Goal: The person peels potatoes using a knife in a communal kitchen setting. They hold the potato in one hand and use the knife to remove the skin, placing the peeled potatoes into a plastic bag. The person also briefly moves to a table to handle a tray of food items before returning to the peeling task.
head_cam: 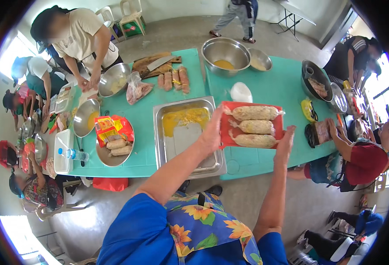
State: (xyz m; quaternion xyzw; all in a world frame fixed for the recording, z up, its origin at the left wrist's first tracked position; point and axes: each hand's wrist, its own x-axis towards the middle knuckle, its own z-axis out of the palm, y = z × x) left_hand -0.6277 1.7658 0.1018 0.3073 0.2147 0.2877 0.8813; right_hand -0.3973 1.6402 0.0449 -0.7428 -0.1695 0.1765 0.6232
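Note:
A red tray (226, 140) is held between my two hands, above the table and overlapping the right side of a steel pan. Three pale meat rolls wrapped in clear plastic lie on it side by side; the middle roll (256, 127) is the shortest. My left hand (211, 132) grips the tray's left edge. On its right edge is my right hand (285, 142), fingers along the side. Under and left of the tray, the rectangular steel pan (158, 132) holds yellow liquid (184, 117) with crumbs in its far part.
Left of the pan stands a steel bowl (103, 159) with wrapped rolls and red packaging. Farther back are tied pink rolls (176, 79), a knife (161, 63) on a wooden board (141, 66), and a large steel bowl (226, 49). Co-workers stand at both sides of the green-covered table (264, 82).

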